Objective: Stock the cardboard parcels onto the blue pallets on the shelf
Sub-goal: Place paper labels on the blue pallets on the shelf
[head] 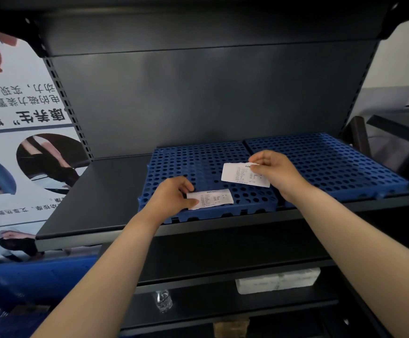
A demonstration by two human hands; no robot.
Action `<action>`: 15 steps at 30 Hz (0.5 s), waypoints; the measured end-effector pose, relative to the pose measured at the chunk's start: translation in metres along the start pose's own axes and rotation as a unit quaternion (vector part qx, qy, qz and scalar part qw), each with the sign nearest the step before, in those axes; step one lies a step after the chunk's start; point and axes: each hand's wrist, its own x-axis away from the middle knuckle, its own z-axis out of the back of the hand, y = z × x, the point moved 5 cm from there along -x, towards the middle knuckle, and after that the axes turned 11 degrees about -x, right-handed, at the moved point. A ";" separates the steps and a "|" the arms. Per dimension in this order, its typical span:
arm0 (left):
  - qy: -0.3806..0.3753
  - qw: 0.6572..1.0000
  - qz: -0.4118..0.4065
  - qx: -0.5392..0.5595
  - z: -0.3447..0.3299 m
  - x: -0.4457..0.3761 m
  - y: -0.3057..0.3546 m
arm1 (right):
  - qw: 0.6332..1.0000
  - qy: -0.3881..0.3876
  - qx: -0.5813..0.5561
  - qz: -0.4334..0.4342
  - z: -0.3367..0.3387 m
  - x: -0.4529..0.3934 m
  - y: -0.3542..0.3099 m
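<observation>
Two blue pallets (320,164) lie under my hands, left hand (171,196) pinching one paper slip (213,198), right hand (274,172) pinching another slip (240,175), their print unreadable.

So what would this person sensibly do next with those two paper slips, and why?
Probably lay the slips down or put them aside. The left hand pinches one slip and the right hand another, both over the bare blue pallets. No parcel is on the pallets, and both hands are occupied.
</observation>
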 end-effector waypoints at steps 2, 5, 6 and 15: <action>-0.005 1.000 -0.014 -0.009 0.002 -0.002 -0.001 | 1.000 0.001 0.005 -0.002 0.003 0.001 0.001; 0.013 1.000 -0.023 0.011 0.009 -0.006 0.003 | 1.000 0.000 0.009 0.000 0.008 0.002 0.005; 0.027 0.999 -0.023 0.029 0.012 -0.006 0.006 | 1.000 -0.001 0.007 0.001 0.010 0.003 0.006; 0.004 0.994 -0.068 0.084 -0.026 -0.023 0.108 | 0.998 -0.058 0.002 0.008 0.055 0.009 0.008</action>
